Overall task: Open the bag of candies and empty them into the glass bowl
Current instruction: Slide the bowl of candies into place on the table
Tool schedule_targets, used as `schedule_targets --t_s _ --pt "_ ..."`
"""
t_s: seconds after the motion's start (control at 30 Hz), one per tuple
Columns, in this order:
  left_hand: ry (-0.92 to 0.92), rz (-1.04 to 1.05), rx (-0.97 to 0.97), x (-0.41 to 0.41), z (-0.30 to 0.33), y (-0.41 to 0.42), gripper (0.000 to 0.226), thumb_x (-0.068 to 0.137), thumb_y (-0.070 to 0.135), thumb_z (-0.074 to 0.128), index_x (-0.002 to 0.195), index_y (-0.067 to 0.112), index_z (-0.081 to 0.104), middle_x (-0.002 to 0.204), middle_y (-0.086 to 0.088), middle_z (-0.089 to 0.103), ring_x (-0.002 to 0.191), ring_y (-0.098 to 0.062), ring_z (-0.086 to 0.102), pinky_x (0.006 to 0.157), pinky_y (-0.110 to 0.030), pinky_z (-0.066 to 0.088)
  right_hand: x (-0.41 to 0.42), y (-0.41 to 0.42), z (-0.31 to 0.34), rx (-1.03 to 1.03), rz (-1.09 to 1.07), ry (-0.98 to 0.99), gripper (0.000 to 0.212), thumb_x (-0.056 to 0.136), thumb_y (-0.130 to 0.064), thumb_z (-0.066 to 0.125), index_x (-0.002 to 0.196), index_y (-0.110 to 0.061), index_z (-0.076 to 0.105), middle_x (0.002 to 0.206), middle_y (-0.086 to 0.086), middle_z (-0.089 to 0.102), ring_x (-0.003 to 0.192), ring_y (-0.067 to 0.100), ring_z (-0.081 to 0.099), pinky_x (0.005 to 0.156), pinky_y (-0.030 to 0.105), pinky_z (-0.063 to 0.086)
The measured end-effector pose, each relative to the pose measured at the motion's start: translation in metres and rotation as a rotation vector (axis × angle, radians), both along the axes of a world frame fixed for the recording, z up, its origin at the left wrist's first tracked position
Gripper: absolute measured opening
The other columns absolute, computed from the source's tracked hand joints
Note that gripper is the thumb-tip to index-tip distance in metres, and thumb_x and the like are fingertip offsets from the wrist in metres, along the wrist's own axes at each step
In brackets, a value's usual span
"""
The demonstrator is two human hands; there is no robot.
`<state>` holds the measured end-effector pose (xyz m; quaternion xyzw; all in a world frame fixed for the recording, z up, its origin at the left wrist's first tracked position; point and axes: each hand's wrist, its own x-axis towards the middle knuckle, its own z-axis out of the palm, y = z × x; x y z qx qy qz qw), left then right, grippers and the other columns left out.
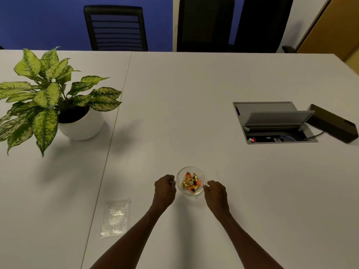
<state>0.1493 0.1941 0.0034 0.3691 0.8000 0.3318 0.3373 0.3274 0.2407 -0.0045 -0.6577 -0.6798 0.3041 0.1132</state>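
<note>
A small glass bowl (201,175) stands on the white table in front of me. Several gold and orange wrapped candies (190,182) lie inside it. My left hand (164,186) rests at the bowl's left side, fingers curled, fingertips at or just off the rim. My right hand (216,192) sits at the bowl's right side with its fingers curled close to the rim. Whether either hand grips the glass is unclear. The clear plastic bag (116,217) lies flat on the table to the left of my left forearm, apart from both hands.
A potted plant (48,98) in a white pot stands at the far left. An open cable hatch (272,123) and a dark box (333,123) sit at the right. Two black chairs (115,28) stand behind the far table edge.
</note>
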Motion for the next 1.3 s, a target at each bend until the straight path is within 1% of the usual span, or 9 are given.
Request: schedule_targets --t_s 0.13,0.27,0.33,0.47,0.57,0.7,0.87,1.07,1.3 --pt "-0.022 0.039 -0.032 0.010 -0.008 0.013 0.020 0.091 0.014 0.057 0.100 0.000 0.068 0.099 -0.013 0.073 0.090 -0.025 0.065 0.075 -0.023 0.037 -0.003 0.010 -0.009 -0.041 -0.046 0.027 0.028 0.094 -0.020 0.058 0.113 0.001 0.062 0.107 0.018 0.069 0.107 0.032 0.060 0.089 0.036 0.047" --pt "-0.022 0.080 -0.069 0.011 -0.012 0.020 0.023 0.090 0.017 0.059 0.094 -0.004 0.068 0.078 -0.009 0.064 0.074 -0.016 0.050 0.072 -0.024 0.034 -0.006 0.015 -0.013 -0.038 -0.073 0.061 0.022 0.093 -0.018 0.058 0.085 0.001 0.067 0.083 0.018 0.072 0.077 0.030 0.064 0.063 0.030 0.048" --pt "-0.005 0.072 -0.083 0.010 -0.014 0.024 0.022 0.089 0.017 0.060 0.093 -0.002 0.070 0.077 -0.006 0.063 0.074 -0.014 0.050 0.072 -0.024 0.034 -0.007 0.018 -0.017 -0.039 -0.065 0.043 0.031 0.093 -0.017 0.057 0.065 -0.006 0.054 0.067 0.015 0.066 0.057 0.022 0.052 0.049 0.024 0.036" --pt "-0.048 0.051 -0.097 0.006 -0.016 0.027 0.018 0.089 0.012 0.060 0.097 0.001 0.072 0.086 -0.008 0.071 0.075 -0.019 0.060 0.073 -0.024 0.037 -0.009 0.022 -0.018 -0.058 -0.055 0.042 0.036 0.093 -0.016 0.055 0.060 -0.009 0.045 0.047 -0.006 0.039 0.044 0.009 0.034 0.043 0.021 0.025" --pt "-0.114 0.048 -0.103 0.004 -0.019 0.028 0.018 0.089 0.008 0.060 0.100 0.004 0.073 0.093 -0.012 0.074 0.078 -0.029 0.068 0.075 -0.030 0.048 -0.009 0.024 -0.021 -0.069 -0.053 0.064 0.041 0.093 -0.011 0.056 0.055 -0.008 0.042 0.045 -0.007 0.035 0.042 0.006 0.030 0.043 0.019 0.023" --pt "-0.152 0.060 -0.097 0.002 -0.020 0.030 0.019 0.088 0.006 0.060 0.101 0.004 0.074 0.096 -0.012 0.074 0.080 -0.029 0.068 0.080 -0.035 0.053 -0.012 0.026 -0.023 -0.040 -0.049 0.086 0.056 0.091 -0.009 0.058 0.045 -0.021 0.029 0.042 -0.007 0.032 0.039 0.007 0.027 0.043 0.017 0.021" --pt "-0.162 0.069 -0.062 -0.007 -0.016 0.034 0.021 0.089 0.007 0.059 0.105 0.005 0.073 0.100 -0.011 0.075 0.085 -0.029 0.069 0.085 -0.040 0.054 -0.018 0.034 -0.020 -0.005 -0.052 0.125 0.043 0.090 -0.008 0.060 0.051 -0.007 0.042 0.042 -0.004 0.033 0.042 0.009 0.027 0.045 0.022 0.022" --pt "-0.140 0.073 0.023 -0.036 -0.001 0.060 0.020 0.087 0.009 0.059 0.097 0.011 0.077 0.089 -0.006 0.077 0.075 -0.020 0.069 0.081 -0.035 0.055 -0.044 0.071 -0.005 0.080 0.005 0.178 0.045 0.089 -0.008 0.060 0.050 -0.008 0.038 0.040 -0.007 0.028 0.043 0.007 0.023 0.045 0.025 0.021" --pt "-0.087 0.092 0.097 -0.078 0.012 0.113 0.021 0.088 0.010 0.057 0.100 0.008 0.075 0.091 -0.010 0.077 0.080 -0.024 0.070 0.081 -0.037 0.055 -0.090 0.130 0.006 0.130 0.031 0.227 0.046 0.090 -0.009 0.059 0.049 -0.008 0.037 0.040 -0.005 0.030 0.044 0.011 0.025 0.044 0.025 0.021"
